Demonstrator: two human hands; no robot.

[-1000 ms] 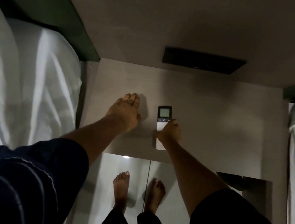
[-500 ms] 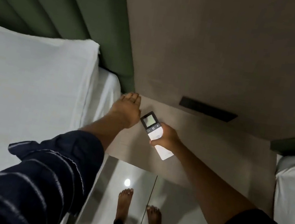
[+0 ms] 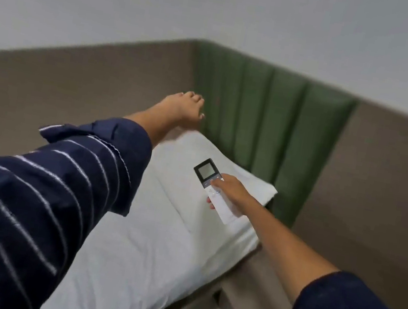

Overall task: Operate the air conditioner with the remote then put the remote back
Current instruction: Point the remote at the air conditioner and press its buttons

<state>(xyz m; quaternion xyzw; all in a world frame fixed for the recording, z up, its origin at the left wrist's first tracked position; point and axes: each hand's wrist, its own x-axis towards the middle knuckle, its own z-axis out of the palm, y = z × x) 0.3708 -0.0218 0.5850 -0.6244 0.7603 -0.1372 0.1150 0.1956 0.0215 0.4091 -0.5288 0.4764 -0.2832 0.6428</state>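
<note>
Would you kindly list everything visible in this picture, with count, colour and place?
remote: one, white with a dark screen end, held above the pillow
pillow: one, white, at the head of the bed
bed: one, white sheet, centre
headboard: one, green padded, behind the pillow
wall: white above, brown panel below
right hand: shut on the remote, thumb on its buttons
left hand: open, empty, stretched toward the corner
sleeves: two, navy with white stripes

Remote (image 3: 212, 186) screen blurred; no readable text anywhere.
</note>
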